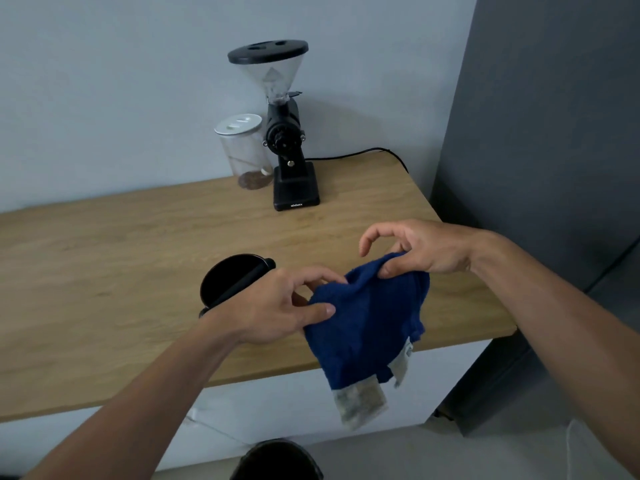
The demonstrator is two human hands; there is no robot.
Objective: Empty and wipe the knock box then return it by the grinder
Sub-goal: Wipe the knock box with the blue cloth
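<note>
A black round knock box (pixel 225 278) with a bar across its mouth stands on the wooden counter (pixel 104 271), partly hidden behind my left hand (pixel 277 306). Both hands hold a dark blue cloth (pixel 367 323) in the air over the counter's front edge. My left hand pinches its left side between thumb and fingers. My right hand (pixel 415 251) pinches its top right corner, with the index finger lifted. Pale trim hangs from the cloth's lower end. The black coffee grinder (pixel 291 157) with a clear hopper stands at the back by the wall.
A clear jar (pixel 244 150) with a white lid and a little ground coffee stands left of the grinder. The grinder's cable (pixel 363 152) runs off the counter's right end. A tall grey cabinet (pixel 540 168) rises on the right. A dark round bin (pixel 277 460) sits on the floor below.
</note>
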